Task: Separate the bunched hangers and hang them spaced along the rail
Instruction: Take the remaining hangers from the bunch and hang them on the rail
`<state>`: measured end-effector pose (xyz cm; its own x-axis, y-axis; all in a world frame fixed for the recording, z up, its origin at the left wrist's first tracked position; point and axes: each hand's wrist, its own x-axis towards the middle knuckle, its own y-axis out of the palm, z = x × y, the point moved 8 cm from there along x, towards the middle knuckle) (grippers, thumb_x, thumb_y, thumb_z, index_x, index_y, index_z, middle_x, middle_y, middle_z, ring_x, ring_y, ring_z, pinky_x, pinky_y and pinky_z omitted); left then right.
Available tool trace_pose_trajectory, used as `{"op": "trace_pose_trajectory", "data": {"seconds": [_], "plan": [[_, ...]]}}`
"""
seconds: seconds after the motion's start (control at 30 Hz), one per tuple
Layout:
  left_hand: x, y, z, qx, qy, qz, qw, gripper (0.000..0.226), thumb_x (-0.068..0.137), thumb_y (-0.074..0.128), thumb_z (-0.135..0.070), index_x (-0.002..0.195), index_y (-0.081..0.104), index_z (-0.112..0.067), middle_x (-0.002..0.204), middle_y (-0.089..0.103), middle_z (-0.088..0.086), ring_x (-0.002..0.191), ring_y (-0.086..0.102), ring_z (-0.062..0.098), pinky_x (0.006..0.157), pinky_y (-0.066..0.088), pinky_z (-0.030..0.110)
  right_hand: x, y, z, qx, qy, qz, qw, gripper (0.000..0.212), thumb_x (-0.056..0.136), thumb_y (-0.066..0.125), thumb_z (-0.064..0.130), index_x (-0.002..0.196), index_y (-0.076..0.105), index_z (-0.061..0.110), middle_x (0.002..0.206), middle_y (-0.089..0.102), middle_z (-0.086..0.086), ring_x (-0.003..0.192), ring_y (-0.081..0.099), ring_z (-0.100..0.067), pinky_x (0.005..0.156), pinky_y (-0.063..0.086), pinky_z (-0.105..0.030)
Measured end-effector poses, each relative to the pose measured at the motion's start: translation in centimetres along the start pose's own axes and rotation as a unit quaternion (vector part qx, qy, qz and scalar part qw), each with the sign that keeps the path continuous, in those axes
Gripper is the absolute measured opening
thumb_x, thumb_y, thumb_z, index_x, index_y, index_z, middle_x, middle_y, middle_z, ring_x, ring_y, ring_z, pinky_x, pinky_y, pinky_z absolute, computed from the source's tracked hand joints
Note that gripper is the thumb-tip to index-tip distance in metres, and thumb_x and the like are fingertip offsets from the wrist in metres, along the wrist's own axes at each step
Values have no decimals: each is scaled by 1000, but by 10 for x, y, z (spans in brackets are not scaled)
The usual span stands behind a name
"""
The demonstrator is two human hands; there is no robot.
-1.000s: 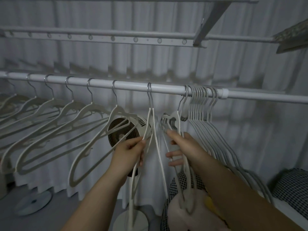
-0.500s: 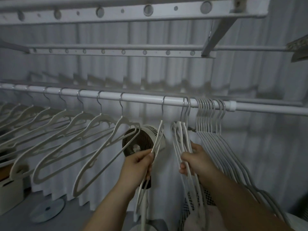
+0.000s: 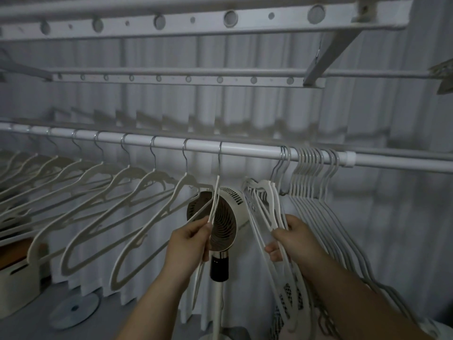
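Pale pleated curtains hang behind a white rail. Spaced hangers run toward its left end. The left hand pinches a single hanger on the rail; the right hand grips a small bunch. More bunched hangers crowd beside the rail's collar.

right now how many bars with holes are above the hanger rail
2: a near bar across the top of view, and a farther bar below it. None looks hidden.
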<state>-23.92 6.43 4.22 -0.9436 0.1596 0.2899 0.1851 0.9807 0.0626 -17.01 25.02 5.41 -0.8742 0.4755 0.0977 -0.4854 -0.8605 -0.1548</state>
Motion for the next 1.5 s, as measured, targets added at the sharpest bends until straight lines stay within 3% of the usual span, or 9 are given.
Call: {"op": "trace_pose_trajectory", "data": {"seconds": [0.47, 0.57, 0.73, 0.87, 0.97, 1.03, 1.27, 1.4, 1.5], "plan": [[-6, 13, -7, 69, 16, 19, 997, 33, 89, 53, -15, 122, 55, -6, 77, 62, 6, 51, 58, 2, 54, 45, 12, 2, -24, -4, -18, -19, -52, 998, 15, 92, 39, -2, 99, 46, 9, 71, 45, -8, 56, 48, -18, 36, 47, -19], [-10, 9, -23, 159, 90, -35, 983, 38, 86, 58, -24, 123, 54, -15, 105, 57, -1, 95, 56, 12, 79, 38, 23, -1, -30, 0, -20, -29, -64, 997, 13, 94, 41, 6, 84, 47, 12, 68, 45, -8, 53, 48, -17, 35, 45, -17], [-45, 31, -75, 173, 284, -21, 943, 23, 87, 56, -26, 109, 62, -23, 93, 51, -22, 89, 50, -2, 74, 38, 13, -9, -38, 4, -43, -17, -78, 996, 26, 97, 38, 18, 75, 49, 13, 66, 50, -10, 49, 49, -17, 31, 41, -14], [-50, 68, -69, 170, 228, 117, 952, 18, 90, 52, -21, 83, 54, -38, 76, 53, -25, 72, 55, -14, 64, 38, -3, -17, -42, 6, -42, -24, -75, 996, 19, 93, 46, 13, 77, 54, 9, 66, 54, -9, 53, 54, -17, 38, 48, -18], [-46, 83, -50, 192, 165, 166, 953, 12, 91, 49, -25, 83, 55, -32, 76, 57, -17, 77, 59, 0, 74, 47, 15, -24, -42, 12, -39, -40, -56, 997, 19, 89, 56, 16, 70, 56, 13, 58, 58, -3, 48, 57, -13, 43, 49, -20], [-43, 87, -36, 168, 98, 178, 965, 12, 90, 50, -29, 93, 60, -24, 76, 59, -10, 73, 61, 9, 76, 52, 29, -27, -42, 16, -40, -52, -48, 997, 20, 87, 60, 19, 68, 58, 13, 44, 57, 5, 38, 54, -6, 38, 43, -15], [-54, 105, -12, 154, -34, 224, 962, 53, 83, 59, -41, 127, 49, -13, 72, 61, -4, 44, 57, 2, 44, 48, 19, -25, -39, 15, -77, -80, -80, 991, 13, 84, 61, 9, 91, 62, -1, 63, 55, 2, 54, 51, -9, 47, 42, -14], [-54, 100, -11, 83, -59, 216, 971, 16, 87, 57, -27, 82, 64, -13, 50, 60, -7, 37, 55, 6, 39, 42, 16, -22, -33, 11, -56, -79, -59, 994, 11, 82, 63, 9, 76, 56, 13, 61, 54, 1, 45, 52, -4, 36, 39, -9], [-50, 91, -12, 88, -48, 192, 976, 28, 85, 53, -11, 58, 56, -13, 35, 54, -6, 34, 53, 8, 39, 42, 17, -21, -26, 10, -41, -66, -44, 996, 19, 82, 64, 9, 71, 51, 16, 57, 51, 0, 29, 46, 4, 32, 34, -9]]}}
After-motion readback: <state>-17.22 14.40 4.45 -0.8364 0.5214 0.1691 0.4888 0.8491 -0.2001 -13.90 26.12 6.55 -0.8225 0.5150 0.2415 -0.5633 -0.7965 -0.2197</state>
